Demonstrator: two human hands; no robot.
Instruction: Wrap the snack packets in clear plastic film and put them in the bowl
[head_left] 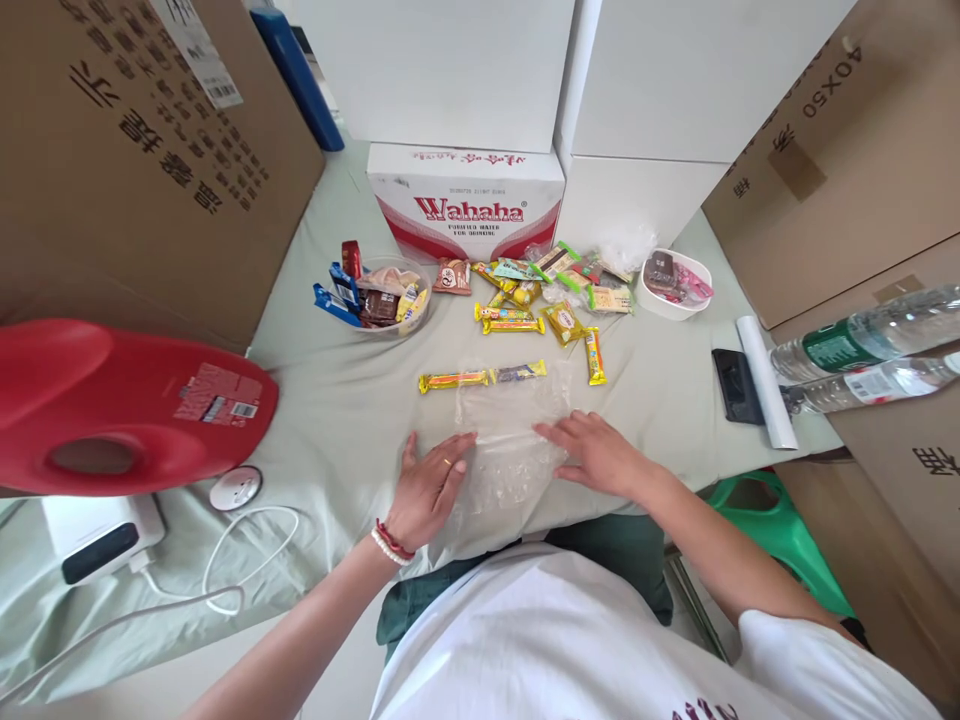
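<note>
A clear plastic bag (514, 430) lies flat on the cloth-covered table in front of me. My left hand (430, 490) rests at its left edge, fingers stretched out and palm down. At the bag's right edge is my right hand (592, 450), its fingers spread and touching the film. Just beyond the bag, two yellow-wrapped snack sticks lie end to end, one with an orange band (454, 381) and one darker (517, 372). The bag's far end partly overlaps them. Another yellow stick (595, 356) lies apart to the right.
Wrapped snacks (510, 325) are heaped before a Wahaha carton (472, 205). A clear bowl (405, 325) and a white tub (675, 308) hold more packets. A red jug (127, 400), power bank (105, 540) and cable are left; bottles (862, 340) and a phone (737, 385) right.
</note>
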